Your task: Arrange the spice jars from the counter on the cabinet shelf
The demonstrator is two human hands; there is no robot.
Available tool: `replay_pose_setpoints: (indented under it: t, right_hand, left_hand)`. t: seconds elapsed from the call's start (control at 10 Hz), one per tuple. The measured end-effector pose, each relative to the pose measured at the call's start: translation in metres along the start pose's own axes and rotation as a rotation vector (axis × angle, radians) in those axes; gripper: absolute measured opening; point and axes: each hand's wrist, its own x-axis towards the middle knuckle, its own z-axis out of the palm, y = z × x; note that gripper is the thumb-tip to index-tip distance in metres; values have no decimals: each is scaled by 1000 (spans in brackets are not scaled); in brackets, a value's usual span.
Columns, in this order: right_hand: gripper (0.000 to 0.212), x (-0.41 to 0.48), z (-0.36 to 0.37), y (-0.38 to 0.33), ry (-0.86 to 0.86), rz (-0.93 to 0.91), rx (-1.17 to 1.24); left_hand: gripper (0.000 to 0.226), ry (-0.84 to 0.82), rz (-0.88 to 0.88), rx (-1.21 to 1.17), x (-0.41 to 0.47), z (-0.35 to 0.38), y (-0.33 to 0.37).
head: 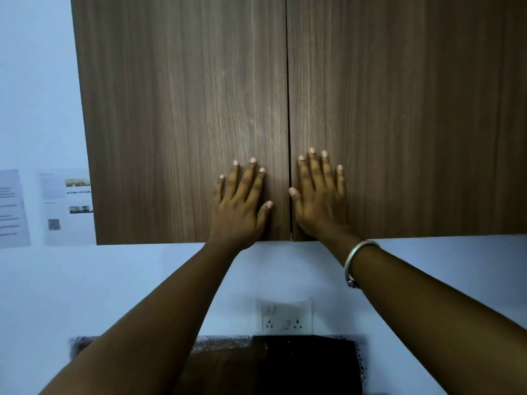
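Observation:
A wall cabinet with two brown wood-grain doors fills the upper view, both doors closed. My left hand (242, 203) lies flat on the left door (176, 109), fingers spread, near the lower inner corner. My right hand (319, 195) lies flat on the right door (405, 109) just across the centre gap, with a metal bangle (356, 258) on its wrist. Neither hand holds anything. No spice jars are in view, and the shelf is hidden behind the doors.
A white wall runs below the cabinet, with a switch and socket plate (286, 316) on it. Printed sheets (64, 206) hang on the wall at the left. A dark counter surface (299, 363) shows at the bottom between my forearms.

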Motion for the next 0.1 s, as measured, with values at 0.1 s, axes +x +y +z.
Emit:
replay_pose_setpoints:
  t: [0.1]
  right_hand:
    - [73, -3, -20, -8, 121, -51, -11]
  left_hand:
    - [68, 110, 13, 23, 0, -23, 4]
